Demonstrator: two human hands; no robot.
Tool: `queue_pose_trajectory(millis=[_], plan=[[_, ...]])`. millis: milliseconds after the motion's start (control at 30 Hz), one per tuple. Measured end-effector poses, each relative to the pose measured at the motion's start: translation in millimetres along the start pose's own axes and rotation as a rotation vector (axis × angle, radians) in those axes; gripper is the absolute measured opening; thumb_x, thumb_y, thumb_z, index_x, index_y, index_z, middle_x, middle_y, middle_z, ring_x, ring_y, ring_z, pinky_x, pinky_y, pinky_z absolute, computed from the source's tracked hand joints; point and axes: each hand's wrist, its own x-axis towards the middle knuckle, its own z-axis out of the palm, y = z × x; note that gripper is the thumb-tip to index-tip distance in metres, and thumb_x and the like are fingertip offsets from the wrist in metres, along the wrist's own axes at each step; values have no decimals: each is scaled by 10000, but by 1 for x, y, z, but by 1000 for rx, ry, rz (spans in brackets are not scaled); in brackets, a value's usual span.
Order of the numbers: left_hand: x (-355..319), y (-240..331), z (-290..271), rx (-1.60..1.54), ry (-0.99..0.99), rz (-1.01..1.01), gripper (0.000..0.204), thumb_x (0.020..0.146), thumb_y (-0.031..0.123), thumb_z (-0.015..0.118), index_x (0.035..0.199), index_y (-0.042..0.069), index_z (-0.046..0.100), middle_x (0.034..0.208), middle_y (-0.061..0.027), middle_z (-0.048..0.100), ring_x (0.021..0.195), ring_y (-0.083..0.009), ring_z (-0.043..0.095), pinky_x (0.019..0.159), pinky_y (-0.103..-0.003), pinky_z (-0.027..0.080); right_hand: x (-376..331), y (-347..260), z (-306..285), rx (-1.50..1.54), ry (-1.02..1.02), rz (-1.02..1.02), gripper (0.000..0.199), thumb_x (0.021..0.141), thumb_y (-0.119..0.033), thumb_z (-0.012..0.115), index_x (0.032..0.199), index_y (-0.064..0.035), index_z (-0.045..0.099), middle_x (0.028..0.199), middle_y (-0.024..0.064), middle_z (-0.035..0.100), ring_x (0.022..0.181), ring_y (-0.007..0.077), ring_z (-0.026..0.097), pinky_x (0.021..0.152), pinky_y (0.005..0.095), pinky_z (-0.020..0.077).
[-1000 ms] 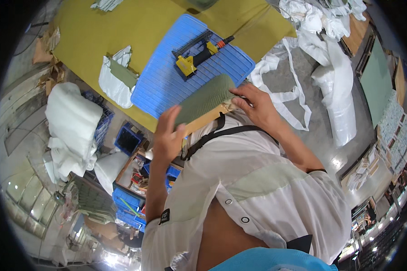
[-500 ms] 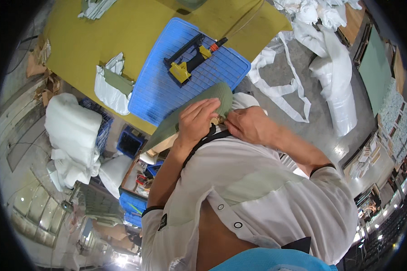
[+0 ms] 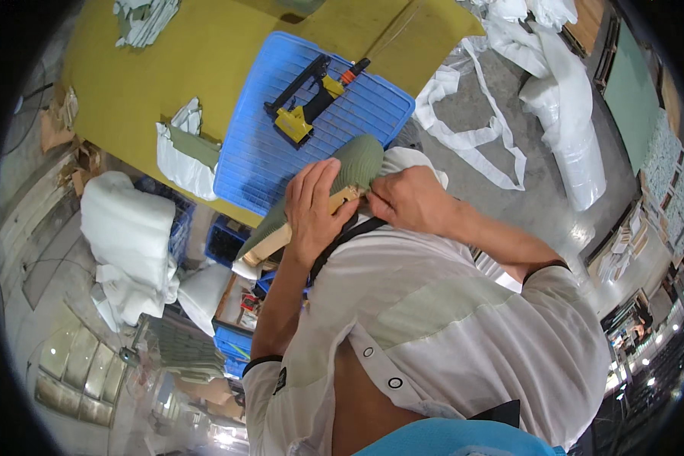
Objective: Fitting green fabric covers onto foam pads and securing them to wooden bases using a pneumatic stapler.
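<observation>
A blue slatted plastic tray (image 3: 258, 163) lies upside-up on the yellow worktable (image 3: 129, 83) at about twelve o'clock from the hands, and it carries one thing only: a black and yellow staple gun (image 3: 305, 102) with an orange fitting at its far end, its length running from eight o'clock up to two o'clock. At nine o'clock from the hands, below the table edge, stand blue crates (image 3: 228, 243); I count at least three, and their contents are too small to tell apart. The padded panel (image 3: 319, 194), one piece, green fabric over a pale wooden board, sits in the middle of the view, close to the person's chest and just past the tray's near edge. Its long axis runs from seven o'clock to one o'clock, the rounded green end pointing up toward the tray and the bare wooden end pointing down-left. The left hand (image 3: 315, 209) wraps over the panel's middle, fingers closed down on the green cover and the board's edge. The right hand (image 3: 410, 201) pinches the fabric at the panel's edge, at three o'clock from the left hand, the two hands almost touching. Two folded white cloth bundles (image 3: 125, 228) lie at nine o'clock, and long white strips (image 3: 479, 137) trail over the grey floor at two o'clock.
</observation>
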Motion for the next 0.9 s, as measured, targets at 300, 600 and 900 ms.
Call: queue_pose_trajectory(millis=[300,600,900], plan=[[1,-2,6,29,-45,-4,623,710,208,833,1256,82,562,1228,-93,622,1170,-314,556,996,-463,414,0,3,11,56,-23,-110,305,918,-260,606,719,-29,610,647,189,628,601,408,620,583,501,493],[-12,19,-16,-14,140,-3,246,855,210,761,1006,87,611,907,-75,642,791,-322,638,691,-432,505,11,-5,4,139,-38,39,276,956,-249,585,830,-4,567,732,226,607,716,441,603,642,513,453],[42,50,-10,194,-222,-264,464,893,502,669,713,75,643,678,-116,660,610,-329,652,548,-450,500,23,36,-25,564,-299,-29,112,882,-115,611,916,-9,606,711,45,565,650,160,525,597,347,429]])
